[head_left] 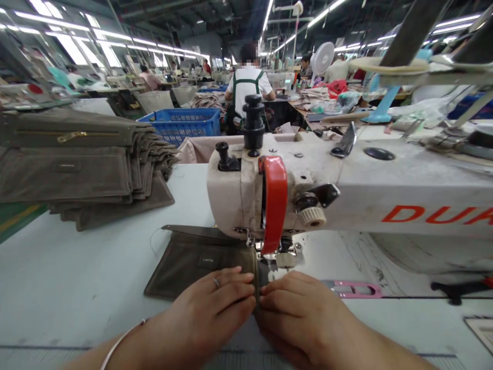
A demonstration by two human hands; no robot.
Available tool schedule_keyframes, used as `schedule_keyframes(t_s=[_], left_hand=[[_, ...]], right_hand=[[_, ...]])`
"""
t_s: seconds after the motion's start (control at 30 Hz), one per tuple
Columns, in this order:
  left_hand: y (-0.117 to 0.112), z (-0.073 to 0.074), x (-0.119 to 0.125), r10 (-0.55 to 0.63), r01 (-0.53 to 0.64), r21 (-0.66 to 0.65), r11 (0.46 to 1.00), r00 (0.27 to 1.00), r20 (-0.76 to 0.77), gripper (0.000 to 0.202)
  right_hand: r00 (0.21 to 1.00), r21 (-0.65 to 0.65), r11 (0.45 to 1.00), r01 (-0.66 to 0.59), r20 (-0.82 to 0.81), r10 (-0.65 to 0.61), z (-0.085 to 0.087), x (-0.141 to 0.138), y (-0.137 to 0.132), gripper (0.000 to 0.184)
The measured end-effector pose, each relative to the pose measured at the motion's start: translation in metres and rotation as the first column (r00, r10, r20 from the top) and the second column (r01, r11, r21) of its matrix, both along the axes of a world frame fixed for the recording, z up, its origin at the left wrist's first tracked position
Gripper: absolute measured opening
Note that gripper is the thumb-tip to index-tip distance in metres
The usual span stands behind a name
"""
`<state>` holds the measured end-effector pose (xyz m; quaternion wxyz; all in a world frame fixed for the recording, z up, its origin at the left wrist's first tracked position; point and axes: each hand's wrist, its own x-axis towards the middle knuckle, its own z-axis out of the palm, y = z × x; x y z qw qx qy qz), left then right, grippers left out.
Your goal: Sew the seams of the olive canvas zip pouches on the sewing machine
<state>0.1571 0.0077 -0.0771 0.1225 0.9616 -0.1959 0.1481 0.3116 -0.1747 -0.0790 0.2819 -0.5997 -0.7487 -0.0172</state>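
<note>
A dark olive fabric panel with a small label lies on the table, its right edge under the presser foot of a sewing machine. My left hand rests on the panel, fingers stretched toward its right edge; the thumb is hidden. Along that same edge my right hand has its fingers curled and pressed together, gripping the edge just in front of the needle area. A red guard covers part of the machine's head and hides the needle. Loose thread trails at the panel's upper left.
At the left is a stack of olive panels with zips and labels. Pink thread snips lie right of my right hand. Behind the machine stands a blue crate; a person sits beyond. A dark tool is at far right.
</note>
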Motion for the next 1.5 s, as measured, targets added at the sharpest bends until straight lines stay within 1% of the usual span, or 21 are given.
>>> schedule_keyframes(t_s=[0.07,0.13,0.27,0.33,0.47,0.57,0.73,0.9,0.97,1.07,1.2,1.33,1.5], left_hand=[[0.0,0.002,0.0,-0.006,0.006,-0.021,1.0,1.0,0.01,0.025],[0.0,0.002,0.001,-0.002,0.002,-0.024,1.0,1.0,0.012,0.025],[-0.001,0.001,0.003,-0.013,0.013,-0.05,0.999,1.0,-0.001,0.025],[-0.002,0.002,0.003,-0.001,0.0,-0.074,0.997,1.0,-0.02,0.023],[-0.003,0.004,0.003,0.013,-0.025,-0.106,0.994,0.993,-0.113,0.024],[-0.004,0.004,0.003,-0.012,-0.001,-0.126,0.992,0.995,-0.103,0.025],[-0.004,0.002,0.005,0.0,-0.012,-0.126,0.992,0.995,-0.096,0.023],[-0.006,0.006,0.006,0.023,-0.034,-0.083,0.996,0.991,-0.134,0.021],[-0.006,0.008,0.006,0.01,-0.017,-0.051,0.999,0.989,-0.145,0.022],[-0.005,0.011,0.004,-0.026,0.026,-0.002,1.0,0.992,-0.12,0.023],[0.0,0.012,0.004,-0.082,0.089,0.051,0.995,0.988,-0.132,0.024],[0.007,0.009,0.008,-0.081,0.082,0.0,0.997,0.984,-0.16,0.024],[0.016,0.0,0.018,-0.11,0.104,-0.056,0.993,0.987,-0.117,0.018]], right_hand=[[0.996,-0.059,0.998,-0.037,-0.087,0.032,0.005,0.001,-0.002,0.015],[0.989,-0.076,0.996,-0.052,-0.14,0.041,0.008,0.003,-0.003,0.016],[0.986,-0.067,0.997,-0.032,-0.166,0.021,0.01,0.003,-0.004,0.016],[0.984,-0.078,0.996,-0.036,-0.176,0.022,0.01,0.002,-0.003,0.016],[0.982,-0.096,0.995,-0.022,-0.19,0.003,0.009,0.001,-0.003,0.016],[0.984,-0.091,0.996,-0.012,-0.177,-0.004,0.009,0.001,-0.004,0.016],[0.985,-0.061,0.998,0.002,-0.173,-0.013,0.008,0.002,-0.005,0.018],[0.984,-0.061,0.998,-0.014,-0.179,0.003,0.009,0.002,-0.006,0.019],[0.987,-0.074,0.997,-0.016,-0.163,0.003,0.008,0.002,-0.005,0.019],[0.992,-0.074,0.997,-0.028,-0.128,0.018,0.002,0.002,-0.002,0.02],[0.999,-0.004,0.999,-0.043,-0.029,0.043,-0.007,0.006,0.002,0.016],[1.0,0.012,1.0,-0.021,0.005,0.021,-0.01,0.009,0.003,0.02],[1.0,-0.022,1.0,0.007,-0.02,-0.008,-0.01,0.011,0.005,0.03]])
